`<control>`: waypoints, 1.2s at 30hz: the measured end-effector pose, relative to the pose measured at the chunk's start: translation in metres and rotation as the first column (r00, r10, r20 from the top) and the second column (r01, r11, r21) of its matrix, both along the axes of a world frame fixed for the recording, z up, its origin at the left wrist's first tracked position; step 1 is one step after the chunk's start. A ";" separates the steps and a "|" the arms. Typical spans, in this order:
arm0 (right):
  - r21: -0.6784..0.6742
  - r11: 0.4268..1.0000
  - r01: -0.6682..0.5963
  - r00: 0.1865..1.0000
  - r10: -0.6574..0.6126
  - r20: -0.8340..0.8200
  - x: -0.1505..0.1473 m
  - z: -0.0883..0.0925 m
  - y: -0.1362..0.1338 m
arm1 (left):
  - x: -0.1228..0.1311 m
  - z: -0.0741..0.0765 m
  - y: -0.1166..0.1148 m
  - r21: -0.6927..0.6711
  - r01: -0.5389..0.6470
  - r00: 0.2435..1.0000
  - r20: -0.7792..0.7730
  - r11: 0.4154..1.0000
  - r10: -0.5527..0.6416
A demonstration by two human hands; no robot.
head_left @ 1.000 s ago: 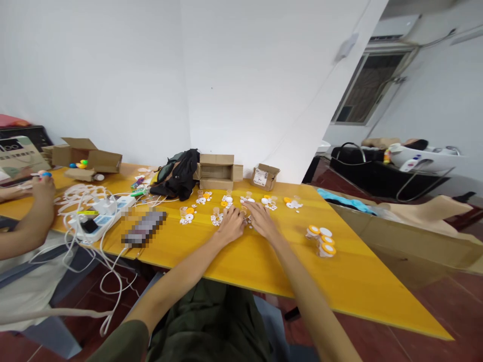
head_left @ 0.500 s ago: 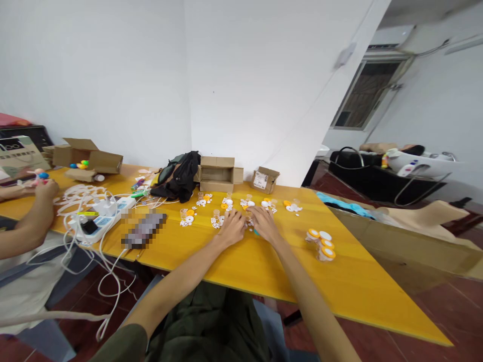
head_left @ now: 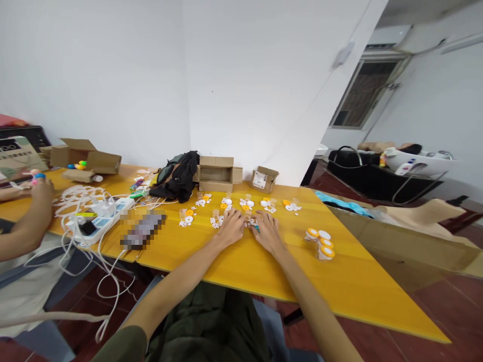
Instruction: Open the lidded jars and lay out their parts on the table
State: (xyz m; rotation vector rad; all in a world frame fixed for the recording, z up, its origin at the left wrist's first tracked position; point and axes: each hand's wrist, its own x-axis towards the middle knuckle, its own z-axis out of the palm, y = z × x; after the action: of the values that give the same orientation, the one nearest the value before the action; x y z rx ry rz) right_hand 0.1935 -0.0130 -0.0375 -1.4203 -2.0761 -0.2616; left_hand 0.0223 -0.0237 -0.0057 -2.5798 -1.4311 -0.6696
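Note:
My left hand (head_left: 231,227) rests on the table with its fingers reaching forward over small white parts. Opposite it, my right hand (head_left: 267,230) lies palm down with fingers spread, nothing visible in its grip. Between the two hands stand a small clear cup (head_left: 248,213) and a few white pieces (head_left: 249,221); my fingers partly cover them. A small teal piece (head_left: 257,228) shows beside my right thumb. Just left of my left hand are white perforated discs (head_left: 216,224). Behind my hands, orange ring lids (head_left: 245,207) lie among white discs and clear cups.
Several clear jars with orange-and-white lids (head_left: 326,252) stand at the right. Cardboard boxes (head_left: 216,173) and a black bag (head_left: 183,176) line the wall. A phone (head_left: 143,231), a power strip (head_left: 109,219) and cables lie left. Another person's hand (head_left: 42,190) holds a toy figure.
My right hand has flattened and its fingers have moved slightly right, away from the small cup between my hands. My left hand is nearly still.

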 end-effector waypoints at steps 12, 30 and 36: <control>0.213 0.961 0.175 0.979 -0.192 0.062 0.054 0.001 -0.058 | 0.001 -0.001 0.000 0.025 0.010 0.999 0.044 1.000 -0.011; 0.171 0.943 0.286 0.903 -0.325 0.281 0.117 0.010 -0.039 | 0.006 0.001 -0.004 0.071 0.090 0.978 0.180 0.993 -0.101; 0.260 0.921 0.290 0.840 -0.375 0.392 0.115 0.011 -0.047 | 0.011 -0.007 -0.003 0.152 0.175 0.940 0.269 0.973 -0.211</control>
State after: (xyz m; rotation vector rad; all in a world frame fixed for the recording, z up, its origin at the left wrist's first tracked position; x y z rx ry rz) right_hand 0.3089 -0.0598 -0.0266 -1.7162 -2.0466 -0.9804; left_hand 0.0332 -0.0263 -0.0122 -2.6275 -1.1621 -1.1608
